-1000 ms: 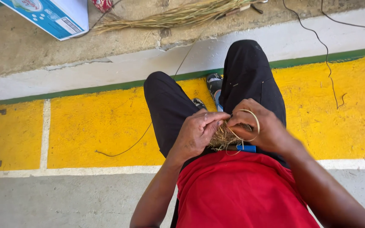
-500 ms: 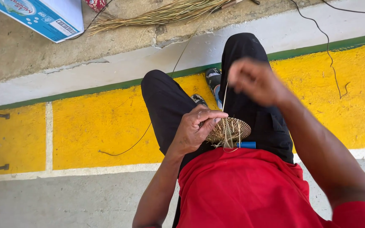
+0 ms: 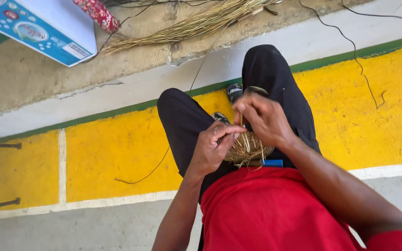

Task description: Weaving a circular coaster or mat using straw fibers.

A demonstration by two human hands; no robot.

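Note:
A small round woven straw disc (image 3: 246, 148) rests on my lap over black trousers. My left hand (image 3: 212, 148) grips its left edge, thumb and fingers pinched on the rim. Just above the disc, my right hand (image 3: 264, 117) has its fingers closed on a thin straw strand (image 3: 241, 122) that runs down to the weave. A blue-handled tool (image 3: 270, 163) lies across my lap under the disc, against my red shirt.
A bundle of dry straw (image 3: 187, 25) lies on the concrete ledge ahead, with a blue and white carton (image 3: 47, 29) and a red patterned object (image 3: 97, 14) at the top left. Loose dark strands (image 3: 359, 56) trail over the yellow painted floor.
My right hand had swung up and away with the strand; it has come back down close above the disc. My left hand has kept its hold on the disc.

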